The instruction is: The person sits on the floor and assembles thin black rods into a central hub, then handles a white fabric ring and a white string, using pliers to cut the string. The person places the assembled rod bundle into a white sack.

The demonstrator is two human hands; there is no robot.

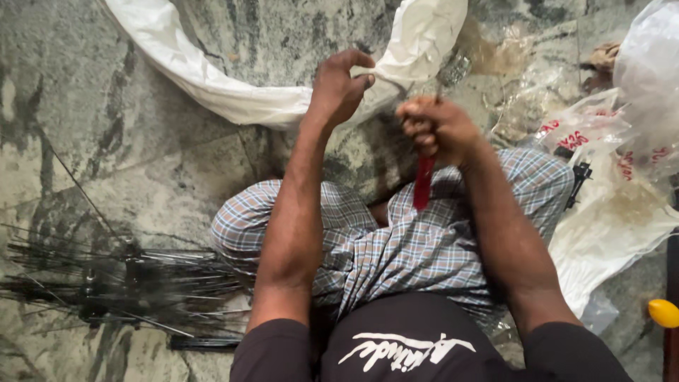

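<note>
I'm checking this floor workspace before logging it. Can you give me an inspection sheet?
Surface: grey-green marble floor.
Job's things: red-handled tool; white sack.
Clutter: bundle of thin black rods; plastic bags; yellow object.
Grippers: left hand, fingers pinching the white sack; right hand fisted around the red-handled tool.
Cables: nothing seen.
Surroundings: checked cloth over the person's lap.
</note>
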